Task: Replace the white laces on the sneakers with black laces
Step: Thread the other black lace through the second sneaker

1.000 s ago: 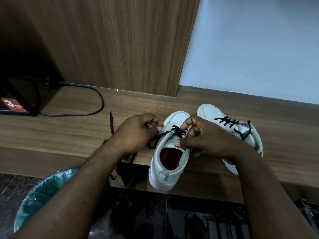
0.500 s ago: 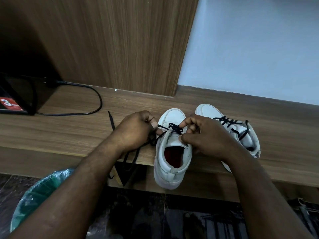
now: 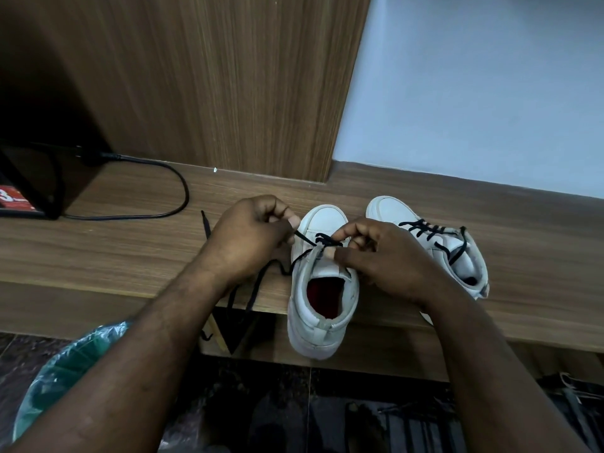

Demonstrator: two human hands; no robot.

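Two white sneakers on the desk (image 3: 98, 256): an overhanging sneaker (image 3: 327, 271) at the front edge, a second sneaker (image 3: 389, 209) just beside it toward the right edge. Two black laces: a loose lace (image 3: 327, 240) trailing over the front edge, a threaded lace (image 3: 425, 228) crossing the second sneaker. Two hands, a left hand (image 3: 251, 237) and a right hand (image 3: 385, 256), each pinching the loose lace. One black cable (image 3: 178, 191) and one dark box (image 3: 39, 171) near the left edge. One green-lined bin (image 3: 65, 371) on the floor.
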